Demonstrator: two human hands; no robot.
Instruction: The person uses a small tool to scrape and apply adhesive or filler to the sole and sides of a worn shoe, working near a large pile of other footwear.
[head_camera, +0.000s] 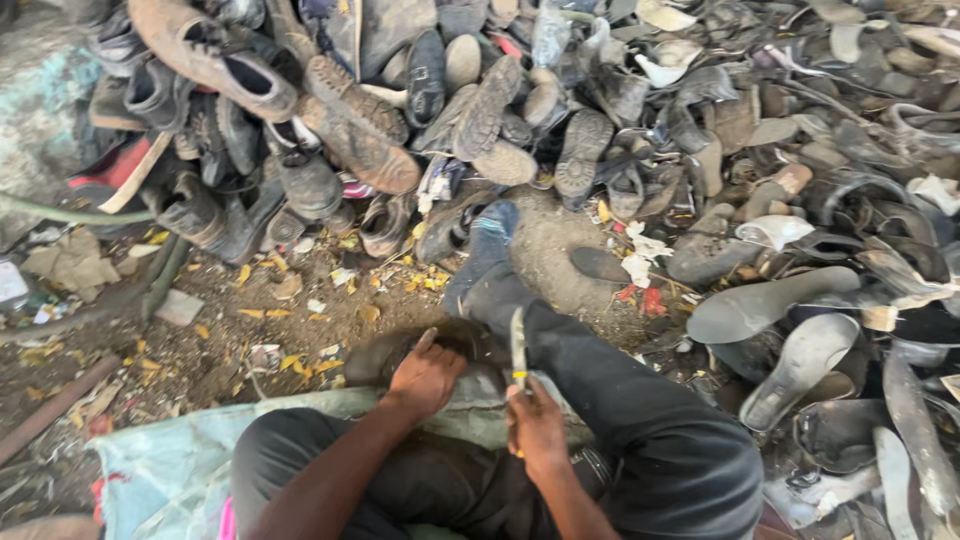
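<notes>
Left hand: the left hand (427, 378) lies palm down on a dark shoe (400, 355), the fingers spread and pressed on its top. It grips the shoe from above.
Right hand: the right hand (537, 425) is closed around the handle of a knife (518, 350). The blade points up and away from the body, just right of the left hand.
Shoe: it sits in front of the person, under the left hand, partly on the edge of a pale sack (180, 460). Its shape is blurred, so I cannot tell which end is the toe.
Leg: the right leg (600, 390) in dark trousers stretches forward, right of both hands, the foot in a blue sock (490, 235).
Pile: a large heap of old shoes (330, 120) rises well beyond the hands.
Soles: loose soles (800, 360) lie to the right of the right hand, past the leg.
Ground: dirt (250, 330) with yellow scraps lies left of the left hand.
</notes>
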